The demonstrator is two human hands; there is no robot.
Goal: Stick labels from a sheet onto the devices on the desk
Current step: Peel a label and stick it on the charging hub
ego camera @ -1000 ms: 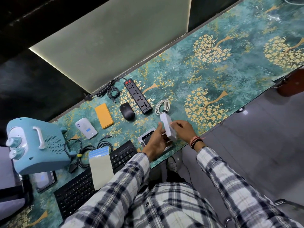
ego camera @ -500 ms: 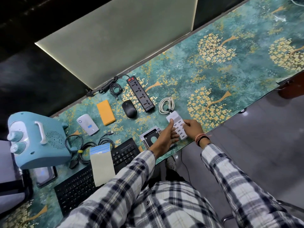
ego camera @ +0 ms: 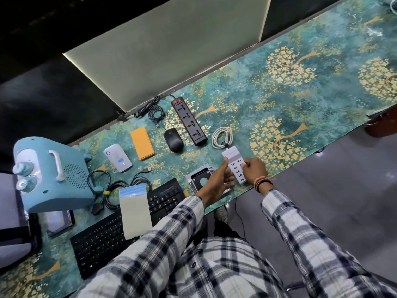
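Fingers [ego camera: 243, 166] of both hands pinch white USB charger [ego camera: 233, 161] | charger between them | label sheet [ego camera: 135, 214] on keyboard [ego camera: 96, 244]

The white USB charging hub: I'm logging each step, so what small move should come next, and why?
Probably let go of the white USB charging hub and send the left hand to the label sheet on the keyboard. Both hands, with the right hand, hold the hub flat on the desk, and no peeled label shows.
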